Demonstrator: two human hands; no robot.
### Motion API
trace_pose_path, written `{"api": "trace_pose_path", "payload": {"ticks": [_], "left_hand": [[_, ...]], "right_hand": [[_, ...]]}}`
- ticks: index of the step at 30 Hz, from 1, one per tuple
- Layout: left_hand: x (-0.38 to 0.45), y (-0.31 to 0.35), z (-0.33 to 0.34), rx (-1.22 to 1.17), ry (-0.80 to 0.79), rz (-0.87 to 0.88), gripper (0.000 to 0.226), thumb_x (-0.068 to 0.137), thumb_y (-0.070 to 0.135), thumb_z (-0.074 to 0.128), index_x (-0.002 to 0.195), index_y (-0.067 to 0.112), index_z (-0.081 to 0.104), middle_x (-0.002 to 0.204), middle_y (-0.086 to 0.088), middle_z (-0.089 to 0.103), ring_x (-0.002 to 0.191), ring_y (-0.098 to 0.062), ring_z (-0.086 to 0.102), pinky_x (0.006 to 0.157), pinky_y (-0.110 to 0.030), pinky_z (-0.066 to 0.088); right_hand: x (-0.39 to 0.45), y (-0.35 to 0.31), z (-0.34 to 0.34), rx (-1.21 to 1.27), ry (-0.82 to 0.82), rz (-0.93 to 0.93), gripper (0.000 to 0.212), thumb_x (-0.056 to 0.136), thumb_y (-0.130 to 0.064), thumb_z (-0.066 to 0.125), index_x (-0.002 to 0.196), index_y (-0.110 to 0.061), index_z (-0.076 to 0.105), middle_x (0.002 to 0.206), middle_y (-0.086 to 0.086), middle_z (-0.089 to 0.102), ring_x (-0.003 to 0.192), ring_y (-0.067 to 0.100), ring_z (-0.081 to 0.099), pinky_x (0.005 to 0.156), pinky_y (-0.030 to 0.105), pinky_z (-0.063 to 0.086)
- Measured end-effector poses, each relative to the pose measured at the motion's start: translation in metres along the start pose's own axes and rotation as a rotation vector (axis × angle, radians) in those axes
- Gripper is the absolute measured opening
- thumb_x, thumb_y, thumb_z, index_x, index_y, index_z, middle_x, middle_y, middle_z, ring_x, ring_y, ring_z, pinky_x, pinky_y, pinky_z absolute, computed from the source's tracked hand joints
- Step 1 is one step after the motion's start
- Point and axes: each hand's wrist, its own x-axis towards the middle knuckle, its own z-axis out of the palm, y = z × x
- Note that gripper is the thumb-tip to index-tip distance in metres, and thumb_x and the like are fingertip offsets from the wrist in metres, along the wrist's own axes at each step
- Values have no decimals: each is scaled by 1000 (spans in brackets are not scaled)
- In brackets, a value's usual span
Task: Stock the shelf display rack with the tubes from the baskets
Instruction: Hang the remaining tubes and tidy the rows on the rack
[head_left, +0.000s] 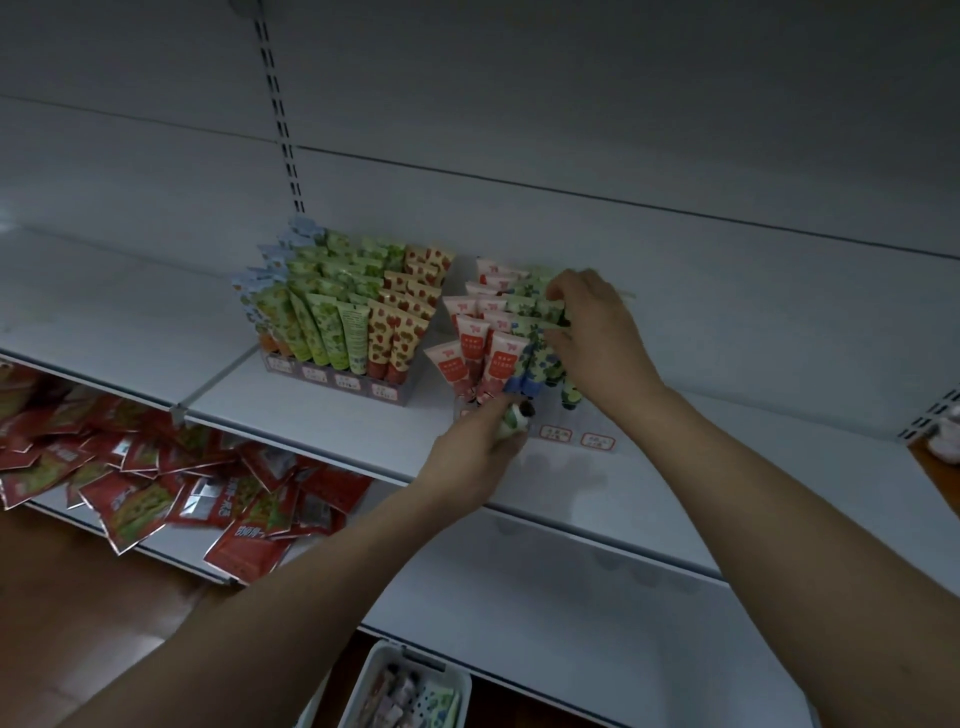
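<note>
Two clear display racks stand on the white shelf (675, 483). The left rack (337, 382) is packed with blue, green and strawberry-print tubes (332, 322). The right rack (576, 436) holds red-and-white tubes (470, 338) and blue-green floral tubes (540, 358), with empty slots at its right. My left hand (478, 447) grips a green tube (514, 423), dark cap up, at the right rack's front edge. My right hand (592, 332) reaches over the floral tubes, fingers curled round their tops. A white basket (462, 686) with more tubes sits at the bottom.
Red snack packets (156, 483) lie heaped on the lower shelf at the left. A slotted upright (280, 119) runs up the back panel. Another upright and a wooden surface (935, 457) show at the right edge.
</note>
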Motion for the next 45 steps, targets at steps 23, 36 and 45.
{"api": "trace_pose_path", "payload": {"ticks": [23,36,45], "left_hand": [[3,39,-25,-720,-4,-281,38,75,1,79,108,12,61,103,-3,65,86,-15,65,71,-24,56],[4,67,-30,-445,-148,-56,20,82,-1,73,79,18,69,72,4,70,68,-6,65,67,-22,54],[54,95,-60,101,144,223,23,89,16,67,112,21,66,104,9,66,95,-8,61,82,-21,47]], "right_hand": [[-93,12,-29,1262,-164,759,15,88,10,60,101,4,58,113,23,62,98,32,69,80,29,58],[-85,2,-56,760,-310,511,22,90,-20,68,112,-20,65,97,-2,68,74,13,66,68,30,54],[-32,21,-90,431,-161,380,6,89,-8,69,93,-12,69,79,7,71,63,14,71,70,28,59]]}}
